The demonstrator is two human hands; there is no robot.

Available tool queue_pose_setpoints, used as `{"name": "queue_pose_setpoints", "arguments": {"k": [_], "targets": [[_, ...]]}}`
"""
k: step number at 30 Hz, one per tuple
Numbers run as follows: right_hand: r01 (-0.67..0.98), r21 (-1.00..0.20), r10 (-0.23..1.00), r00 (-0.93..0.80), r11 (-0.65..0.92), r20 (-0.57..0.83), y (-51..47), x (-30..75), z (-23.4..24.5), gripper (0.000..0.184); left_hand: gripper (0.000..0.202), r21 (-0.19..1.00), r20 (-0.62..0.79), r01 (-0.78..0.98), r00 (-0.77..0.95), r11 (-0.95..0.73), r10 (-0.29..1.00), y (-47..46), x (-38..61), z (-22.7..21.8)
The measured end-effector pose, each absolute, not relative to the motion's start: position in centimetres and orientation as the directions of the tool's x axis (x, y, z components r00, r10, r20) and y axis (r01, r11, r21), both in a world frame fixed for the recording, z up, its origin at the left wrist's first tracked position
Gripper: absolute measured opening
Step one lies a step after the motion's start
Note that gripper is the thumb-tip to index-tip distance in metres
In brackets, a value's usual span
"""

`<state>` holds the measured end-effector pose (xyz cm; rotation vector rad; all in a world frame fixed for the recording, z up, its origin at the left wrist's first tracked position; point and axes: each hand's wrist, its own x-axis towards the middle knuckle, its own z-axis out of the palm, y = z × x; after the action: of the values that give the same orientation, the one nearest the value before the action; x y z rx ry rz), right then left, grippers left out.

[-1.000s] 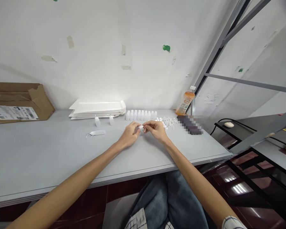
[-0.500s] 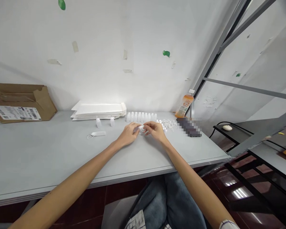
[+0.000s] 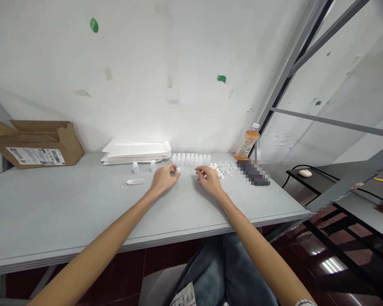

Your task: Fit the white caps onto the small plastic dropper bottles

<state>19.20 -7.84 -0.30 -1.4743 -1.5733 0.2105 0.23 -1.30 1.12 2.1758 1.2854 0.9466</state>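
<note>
My left hand (image 3: 164,178) is closed, thumb and fingertips pinching a small white squeeze bottle (image 3: 178,170), mostly hidden by the fingers. To its right, my right hand (image 3: 210,180) hovers apart from it, fingers loosely bent, with nothing visible in them. Beside the right hand lies a loose heap of small white caps with straps (image 3: 225,169). Behind both hands stands a row of several white bottles (image 3: 191,160). Left of my left hand, two capped bottles (image 3: 135,167) stand upright, and another strapped bottle (image 3: 135,181) lies on its side.
The grey table (image 3: 67,204) runs along a white wall. Flat white envelopes (image 3: 137,151) are stacked at the back. An open cardboard box (image 3: 41,144) sits at the left. On the right are an orange drink bottle (image 3: 247,142), a blurred dark item (image 3: 253,172) and a metal frame (image 3: 284,85).
My hands have drawn apart. The left has moved leftward with the small bottle, while the right has come off it and stays near the caps. The camera view has shifted slightly.
</note>
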Motion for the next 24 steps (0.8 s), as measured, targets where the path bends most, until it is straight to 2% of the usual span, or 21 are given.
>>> {"name": "queue_pose_setpoints", "arguments": {"k": [2,5,12,18,24], "targets": [[0.784,-0.557,0.837,0.09,0.275,0.54,-7.8,19.2,-0.7,0.02,0.019,0.615,0.306,0.677,0.267,-0.404,0.914,-1.5,-0.1,1.6],[0.832,-0.485,0.826,0.058,0.27,0.561,-7.7,19.2,-1.0,0.021,0.019,0.552,0.276,0.766,0.206,-0.33,0.939,-1.6,-0.5,2.3],[0.841,-0.457,0.827,0.02,0.289,0.561,-7.7,19.2,-0.9,0.021,0.023,0.421,0.216,0.88,0.136,-0.218,0.967,-1.6,-4.3,3.6],[0.853,-0.442,0.832,0.015,0.278,0.554,-7.8,19.0,-0.7,0.021,0.027,0.337,0.237,0.929,0.072,-0.151,0.969,-0.9,-8.7,3.9],[0.862,-0.425,0.831,0.01,0.275,0.557,-7.8,19.0,-0.7,0.021,0.03,0.383,0.243,0.906,0.089,-0.18,0.966,-0.6,-10.0,4.0]]}}
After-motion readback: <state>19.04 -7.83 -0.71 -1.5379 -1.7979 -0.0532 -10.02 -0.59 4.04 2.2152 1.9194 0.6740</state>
